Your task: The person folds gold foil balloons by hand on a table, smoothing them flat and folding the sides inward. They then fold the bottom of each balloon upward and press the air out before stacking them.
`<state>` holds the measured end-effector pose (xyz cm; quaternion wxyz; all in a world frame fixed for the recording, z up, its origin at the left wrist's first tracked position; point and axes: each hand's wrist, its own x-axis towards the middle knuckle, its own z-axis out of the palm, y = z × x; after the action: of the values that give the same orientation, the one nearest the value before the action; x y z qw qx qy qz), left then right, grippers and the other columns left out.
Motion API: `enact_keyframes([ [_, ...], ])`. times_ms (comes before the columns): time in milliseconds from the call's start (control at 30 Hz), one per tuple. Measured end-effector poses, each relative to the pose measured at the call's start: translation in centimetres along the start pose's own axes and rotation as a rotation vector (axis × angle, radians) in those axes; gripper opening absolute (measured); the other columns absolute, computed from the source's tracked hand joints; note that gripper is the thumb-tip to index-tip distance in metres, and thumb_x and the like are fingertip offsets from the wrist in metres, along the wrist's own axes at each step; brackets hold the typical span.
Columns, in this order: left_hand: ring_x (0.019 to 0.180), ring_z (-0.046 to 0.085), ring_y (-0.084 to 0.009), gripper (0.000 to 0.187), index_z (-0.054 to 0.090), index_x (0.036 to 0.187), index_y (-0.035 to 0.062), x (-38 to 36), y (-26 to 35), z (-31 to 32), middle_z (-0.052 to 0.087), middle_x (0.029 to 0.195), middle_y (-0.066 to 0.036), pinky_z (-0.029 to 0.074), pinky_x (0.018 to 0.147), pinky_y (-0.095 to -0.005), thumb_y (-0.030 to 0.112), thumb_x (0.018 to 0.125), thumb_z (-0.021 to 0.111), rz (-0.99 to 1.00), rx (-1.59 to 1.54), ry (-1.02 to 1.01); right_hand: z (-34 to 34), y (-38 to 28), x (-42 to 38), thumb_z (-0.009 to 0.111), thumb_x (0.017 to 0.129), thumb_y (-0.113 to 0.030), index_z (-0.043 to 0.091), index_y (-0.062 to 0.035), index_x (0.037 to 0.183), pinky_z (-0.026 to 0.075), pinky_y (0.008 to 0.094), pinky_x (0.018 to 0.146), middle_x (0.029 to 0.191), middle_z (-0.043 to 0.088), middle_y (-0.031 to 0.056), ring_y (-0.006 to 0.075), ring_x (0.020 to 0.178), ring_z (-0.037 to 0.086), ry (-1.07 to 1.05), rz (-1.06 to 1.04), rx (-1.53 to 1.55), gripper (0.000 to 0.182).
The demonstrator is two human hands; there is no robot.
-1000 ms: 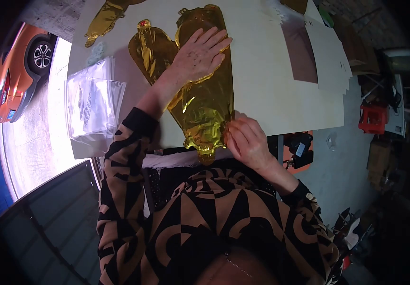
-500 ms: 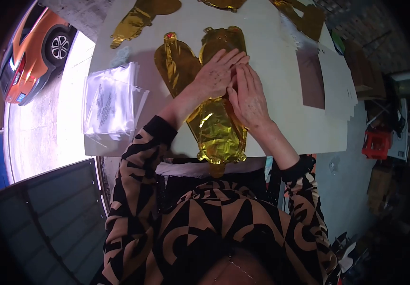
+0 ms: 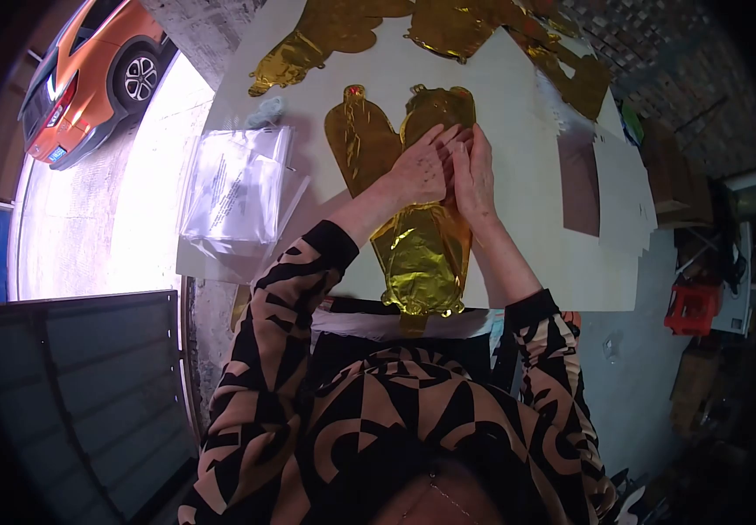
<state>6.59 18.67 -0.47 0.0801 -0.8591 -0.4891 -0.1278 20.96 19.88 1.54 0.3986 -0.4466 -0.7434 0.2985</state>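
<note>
A flat gold foil balloon (image 3: 421, 262) lies on the white table (image 3: 518, 236), its near end reaching the front edge. My left hand (image 3: 421, 171) rests on the middle of the foil with fingers stretched out. Beside it, my right hand (image 3: 474, 179) is also on the foil, fingers straight and tilted on edge, the fingertips of both hands meeting. The hands hide the balloon's middle. A gold lobe (image 3: 360, 136) spreads to the upper left of my hands, and another part (image 3: 441, 109) extends beyond my fingertips.
More gold foil balloons (image 3: 286, 57) lie along the far side of the table. Clear plastic bags (image 3: 236, 188) are stacked at the left edge. A brown rectangle (image 3: 579, 184) is at the right. Beyond stand an orange car (image 3: 89, 79) and a red stool (image 3: 691, 306).
The camera view has shifted, so the table and balloons appear lower and farther right. My right hand has turned more on edge beside the left; both stay on the foil.
</note>
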Motion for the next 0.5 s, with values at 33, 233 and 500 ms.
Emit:
enact_keyframes([
  [33,0.156,0.024,-0.0292,0.065,0.037,0.159,0.0084,0.1,-0.2,0.0,0.035,0.165,-0.01,0.014,0.13,-0.0466,0.036,0.1,0.048,0.008,0.009,0.025,0.2,0.5,0.1,0.045,0.109,-0.043,0.029,0.0094,0.154,0.031,0.0483,0.12,0.153,0.039,0.0315,0.0454,0.143,0.038,0.0,-0.009,-0.004,0.071],
  [233,0.152,0.03,-0.0333,0.063,0.041,0.152,0.0012,-0.1,-0.8,0.4,0.04,0.159,-0.016,0.021,0.127,-0.0481,0.026,0.096,0.056,-0.132,-0.156,0.259,0.2,-0.6,-0.1,0.044,0.109,-0.041,0.033,0.007,0.154,0.028,0.0489,0.122,0.156,0.037,0.0297,0.0465,0.147,0.033,-0.034,-0.076,-0.058,0.067],
  [500,0.13,0.047,-0.0438,0.078,0.042,0.144,-0.0067,-8.3,-2.4,-4.4,0.052,0.134,-0.026,0.04,0.108,-0.0514,0.029,0.084,0.076,-0.848,-0.058,0.408,1.2,0.5,-0.7,0.05,0.107,-0.034,0.047,0.0013,0.148,0.025,0.0517,0.125,0.157,0.038,0.0258,0.0449,0.151,0.028,-0.095,-0.23,-0.369,0.054],
])
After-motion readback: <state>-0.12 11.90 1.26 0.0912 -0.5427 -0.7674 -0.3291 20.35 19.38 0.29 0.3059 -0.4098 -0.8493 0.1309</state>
